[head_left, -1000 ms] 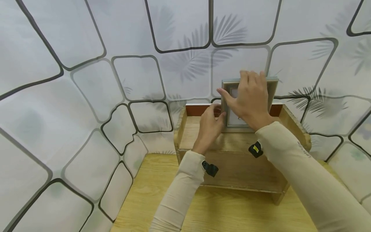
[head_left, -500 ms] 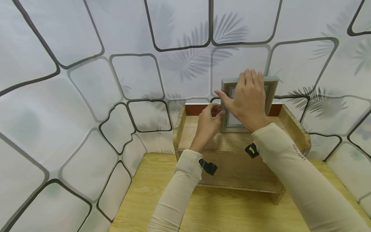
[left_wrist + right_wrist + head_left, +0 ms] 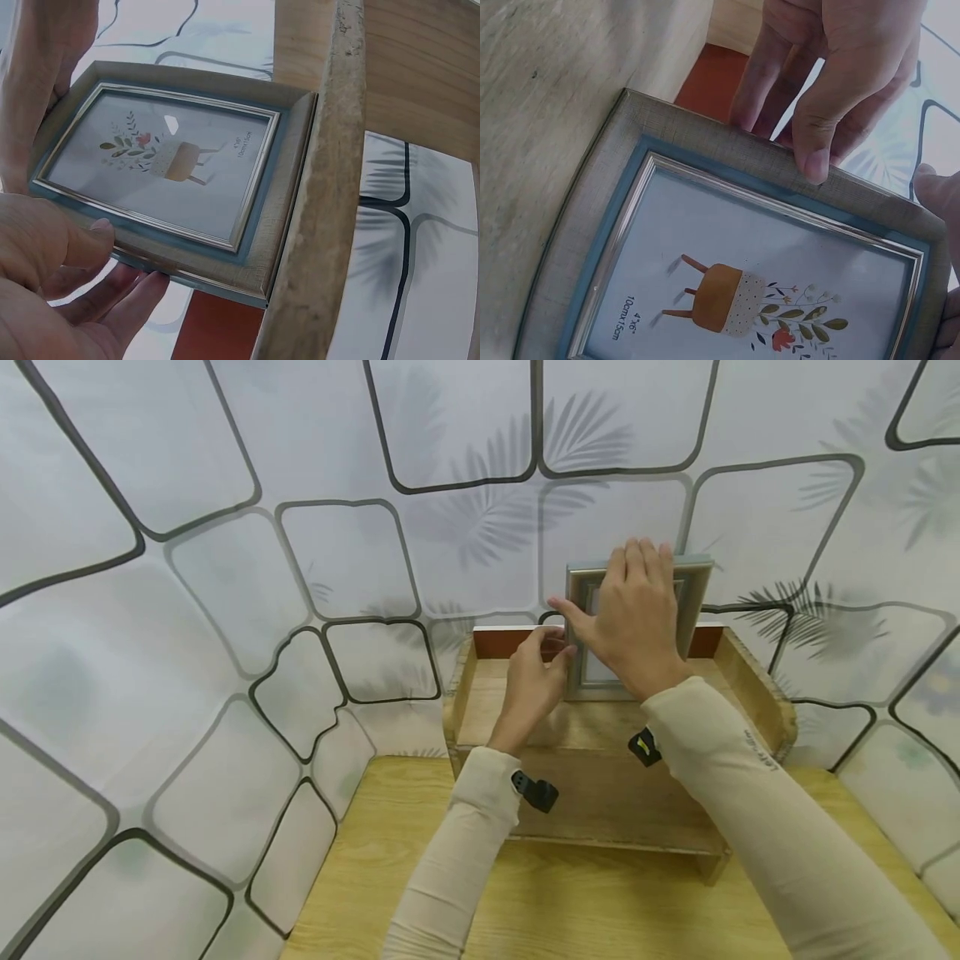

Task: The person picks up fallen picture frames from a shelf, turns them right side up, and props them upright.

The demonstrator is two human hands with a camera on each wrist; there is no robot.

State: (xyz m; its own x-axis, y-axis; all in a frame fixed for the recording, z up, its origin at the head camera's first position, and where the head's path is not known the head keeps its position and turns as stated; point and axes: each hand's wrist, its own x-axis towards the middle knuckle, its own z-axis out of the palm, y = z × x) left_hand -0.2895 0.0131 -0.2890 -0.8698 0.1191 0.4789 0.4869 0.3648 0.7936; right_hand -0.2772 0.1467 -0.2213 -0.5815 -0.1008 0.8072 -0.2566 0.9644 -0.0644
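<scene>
A picture frame (image 3: 697, 593) with a silver-brown border stands upright on the top board of a small wooden shelf (image 3: 607, 727). Behind its glass, the left wrist view shows a print (image 3: 180, 154) of a plant pot on legs. My left hand (image 3: 534, 681) pinches the frame's left side, its thumb (image 3: 817, 161) on the front border and fingers behind the edge. My right hand (image 3: 637, 618) lies across the front in the head view, straight fingers reaching the top edge and thumb spread past the left edge. It hides much of the print there.
The shelf has raised side panels (image 3: 753, 685) and a reddish-brown back strip (image 3: 491, 643). It stands on a yellow wood-grain table (image 3: 390, 827), close to a patterned wall covering (image 3: 480, 543) that also runs along the left side.
My right hand has slid slightly left across the frame. The left hand keeps its hold and the frame stays on the shelf, while the head view shifts a little.
</scene>
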